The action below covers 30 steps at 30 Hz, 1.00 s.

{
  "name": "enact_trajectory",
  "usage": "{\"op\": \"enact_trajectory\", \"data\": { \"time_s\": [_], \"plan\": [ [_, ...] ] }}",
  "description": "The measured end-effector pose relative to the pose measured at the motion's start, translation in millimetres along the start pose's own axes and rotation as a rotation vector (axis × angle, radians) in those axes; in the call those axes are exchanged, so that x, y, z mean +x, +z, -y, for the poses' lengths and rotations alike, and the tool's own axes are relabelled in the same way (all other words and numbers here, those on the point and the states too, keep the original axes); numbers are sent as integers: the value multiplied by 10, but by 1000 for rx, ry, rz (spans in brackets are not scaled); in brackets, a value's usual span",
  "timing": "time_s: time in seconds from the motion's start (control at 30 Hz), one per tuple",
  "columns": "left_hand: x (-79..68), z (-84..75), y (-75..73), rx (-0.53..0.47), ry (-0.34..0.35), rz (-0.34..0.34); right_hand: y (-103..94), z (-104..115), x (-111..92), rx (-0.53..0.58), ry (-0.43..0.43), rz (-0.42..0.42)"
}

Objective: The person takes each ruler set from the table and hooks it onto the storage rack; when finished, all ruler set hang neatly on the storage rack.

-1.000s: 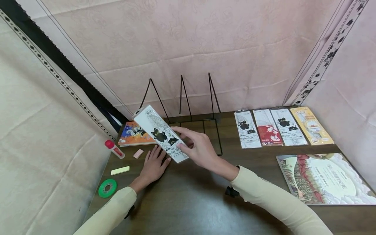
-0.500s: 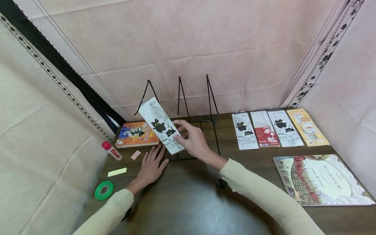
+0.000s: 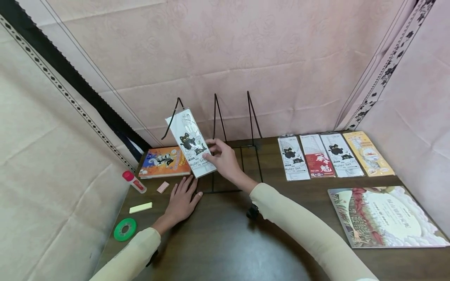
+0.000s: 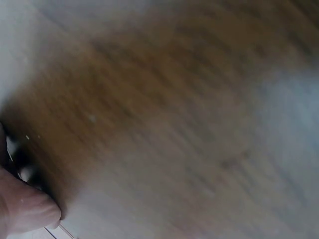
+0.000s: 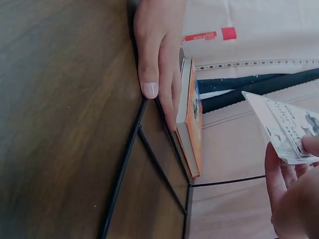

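Note:
In the head view my right hand point(image 3: 225, 160) pinches the lower right edge of a packaged ruler set point(image 3: 192, 146) printed with black cats. The package is raised and tilted, its top at the left prong of a black wire rack point(image 3: 215, 117); one wire crosses its upper left corner. My left hand point(image 3: 181, 200) lies on the table with fingers extended, fingertips at the rack's front left corner. The right wrist view shows those fingers beside an orange book point(image 5: 193, 134), with the ruler set point(image 5: 281, 124) held at right. In the left wrist view, only a fingertip point(image 4: 35, 206) and blurred wood show.
A glue stick point(image 3: 134, 182), pink eraser point(image 3: 163, 187), pale yellow bar point(image 3: 140, 207) and green tape roll point(image 3: 125, 229) line the left side. Several packaged sets, including a red-and-white one point(image 3: 319, 160), lie at back right, behind a large picture book point(image 3: 390, 218). Cloth hangs around the table.
My right hand has carried the ruler set away from me and slightly left, up to the rack's left prong. The left hand stays on the table in about the same place.

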<state>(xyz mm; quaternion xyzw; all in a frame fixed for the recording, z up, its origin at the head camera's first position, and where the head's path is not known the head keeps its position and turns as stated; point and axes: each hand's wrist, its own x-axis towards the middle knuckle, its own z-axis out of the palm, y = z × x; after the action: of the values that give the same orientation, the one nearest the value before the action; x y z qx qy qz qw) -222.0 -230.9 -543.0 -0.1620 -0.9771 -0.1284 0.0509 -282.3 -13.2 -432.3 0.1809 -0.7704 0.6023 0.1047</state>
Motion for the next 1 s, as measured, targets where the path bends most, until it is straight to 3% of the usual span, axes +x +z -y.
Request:
{"op": "enact_trajectory", "data": {
  "time_s": [0.3,0.67,1.0],
  "plan": [
    [10,48,48,-37,-13,25,82,-154,222,17,43,-7],
    [-13,5,19,-22,6,-26,223,-336,462,-50,99,-35],
    [16,22,50,-41,0,-2,318,-489,577,29,142,-64]
  ]
}}
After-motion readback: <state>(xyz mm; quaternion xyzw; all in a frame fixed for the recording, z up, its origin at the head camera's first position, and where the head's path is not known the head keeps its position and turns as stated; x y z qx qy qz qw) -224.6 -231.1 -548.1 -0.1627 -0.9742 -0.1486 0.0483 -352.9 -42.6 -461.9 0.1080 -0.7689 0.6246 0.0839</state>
